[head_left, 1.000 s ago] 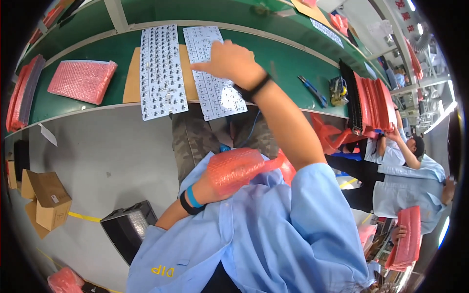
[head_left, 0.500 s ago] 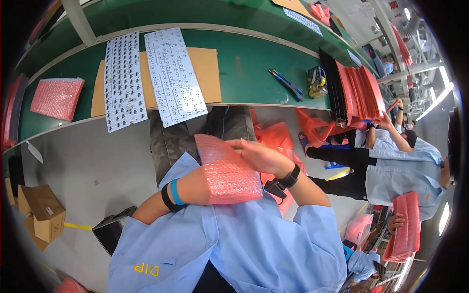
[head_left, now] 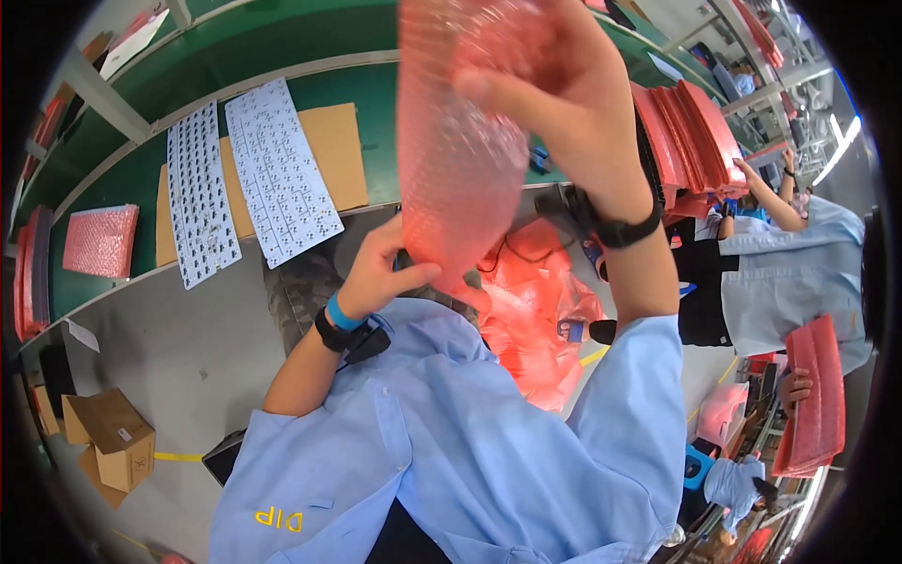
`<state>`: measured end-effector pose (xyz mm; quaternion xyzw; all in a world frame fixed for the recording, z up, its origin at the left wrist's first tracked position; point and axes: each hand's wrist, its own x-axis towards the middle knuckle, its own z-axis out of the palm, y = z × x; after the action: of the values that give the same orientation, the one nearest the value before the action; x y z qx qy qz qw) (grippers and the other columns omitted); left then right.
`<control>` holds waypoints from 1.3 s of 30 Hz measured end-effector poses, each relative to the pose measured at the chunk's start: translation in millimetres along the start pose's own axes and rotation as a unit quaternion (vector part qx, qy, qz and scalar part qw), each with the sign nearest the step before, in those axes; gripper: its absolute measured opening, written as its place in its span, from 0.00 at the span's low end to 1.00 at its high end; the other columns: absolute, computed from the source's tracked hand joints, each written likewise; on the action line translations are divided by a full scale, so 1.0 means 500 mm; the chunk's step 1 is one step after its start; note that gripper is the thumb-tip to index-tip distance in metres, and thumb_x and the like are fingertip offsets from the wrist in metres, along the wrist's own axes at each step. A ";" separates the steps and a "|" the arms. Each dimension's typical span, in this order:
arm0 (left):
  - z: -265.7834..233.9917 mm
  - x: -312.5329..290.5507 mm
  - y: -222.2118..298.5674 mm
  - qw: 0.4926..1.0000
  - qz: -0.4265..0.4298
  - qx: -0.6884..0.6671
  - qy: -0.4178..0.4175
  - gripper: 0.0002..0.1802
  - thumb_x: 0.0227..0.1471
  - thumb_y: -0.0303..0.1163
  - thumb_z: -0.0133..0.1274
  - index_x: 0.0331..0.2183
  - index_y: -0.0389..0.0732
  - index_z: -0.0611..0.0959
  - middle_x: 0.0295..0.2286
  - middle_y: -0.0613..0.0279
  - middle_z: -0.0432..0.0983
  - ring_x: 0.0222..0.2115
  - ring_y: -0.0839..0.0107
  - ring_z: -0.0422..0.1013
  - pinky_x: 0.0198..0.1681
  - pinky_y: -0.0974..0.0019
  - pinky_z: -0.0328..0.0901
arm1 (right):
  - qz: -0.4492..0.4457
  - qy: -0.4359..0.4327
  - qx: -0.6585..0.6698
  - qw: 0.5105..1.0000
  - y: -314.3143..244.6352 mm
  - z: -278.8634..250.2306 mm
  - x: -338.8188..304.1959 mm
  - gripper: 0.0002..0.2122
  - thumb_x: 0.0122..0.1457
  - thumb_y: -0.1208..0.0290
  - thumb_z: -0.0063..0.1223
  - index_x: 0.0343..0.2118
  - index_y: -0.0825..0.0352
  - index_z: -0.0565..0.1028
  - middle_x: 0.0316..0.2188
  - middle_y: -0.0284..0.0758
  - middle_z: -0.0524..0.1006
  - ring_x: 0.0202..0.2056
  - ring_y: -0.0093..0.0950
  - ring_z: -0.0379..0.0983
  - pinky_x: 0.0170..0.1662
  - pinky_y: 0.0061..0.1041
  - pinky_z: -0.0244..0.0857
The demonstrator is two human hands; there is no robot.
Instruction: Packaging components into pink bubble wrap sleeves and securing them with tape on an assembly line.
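Observation:
A translucent pink bubble-wrap bag [head_left: 456, 179] hangs upright in front of me, between both hands. My right hand [head_left: 573, 103] is raised and closed on its upper part, with the thumb across the near face. Lower down, my left hand [head_left: 381, 268] grips the bag's bottom left edge, thumb in front; its fingertips are partly hidden by the film. Two long white keyboard circuit boards, a left one [head_left: 199, 193] and a right one [head_left: 280, 174], lie on a brown cardboard sheet [head_left: 336, 155] on the green bench, their near ends past its front edge.
A filled pink bubble bag [head_left: 101, 242] lies at the bench's left. Stacked pink bags [head_left: 691, 136] stand at the right, near a blue cutter [head_left: 539, 160]. Red plastic film [head_left: 536, 320] and an open carton [head_left: 117, 442] are on the floor. A co-worker [head_left: 794, 273] holds pink bags [head_left: 813, 395].
The bubble-wrap bag has risen from my lap to in front of the bench. My right hand went up with it; my left arm, earlier behind the bag, now has its hand at the bottom edge.

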<state>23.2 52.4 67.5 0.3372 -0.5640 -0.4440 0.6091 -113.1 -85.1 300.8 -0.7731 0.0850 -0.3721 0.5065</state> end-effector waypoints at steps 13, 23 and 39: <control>0.005 0.097 0.051 0.979 -0.070 -0.099 0.163 0.12 0.60 0.28 0.63 0.43 0.34 0.83 0.35 0.62 0.82 0.31 0.77 0.76 0.33 0.69 0.71 | 0.092 -0.078 -0.168 0.978 0.110 -0.111 -0.170 0.15 0.61 0.68 0.65 0.48 0.69 0.79 0.41 0.29 0.81 0.41 0.18 0.76 0.45 0.21 0.72; 0.003 0.180 0.107 0.946 -0.073 0.151 0.278 0.14 0.60 0.34 0.65 0.32 0.31 0.86 0.27 0.63 0.82 0.23 0.79 0.75 0.25 0.72 0.71 | 0.115 -0.104 -0.077 0.985 0.305 -0.026 -0.394 0.18 0.51 0.71 0.74 0.44 0.67 0.79 0.45 0.32 0.78 0.43 0.22 0.71 0.46 0.25 0.67; -0.138 0.312 0.226 0.903 0.101 0.237 0.344 0.18 0.61 0.38 0.65 0.40 0.29 0.87 0.34 0.58 0.83 0.34 0.75 0.79 0.41 0.69 0.76 | 0.340 -0.264 -0.154 0.889 0.270 -0.226 -0.494 0.17 0.52 0.68 0.72 0.42 0.70 0.82 0.37 0.37 0.82 0.39 0.30 0.77 0.44 0.30 0.68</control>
<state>104.9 -55.1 221.5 0.5444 -0.4395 -0.0896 0.7088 -329.9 -104.8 89.2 -0.8348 0.2624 0.0584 0.4805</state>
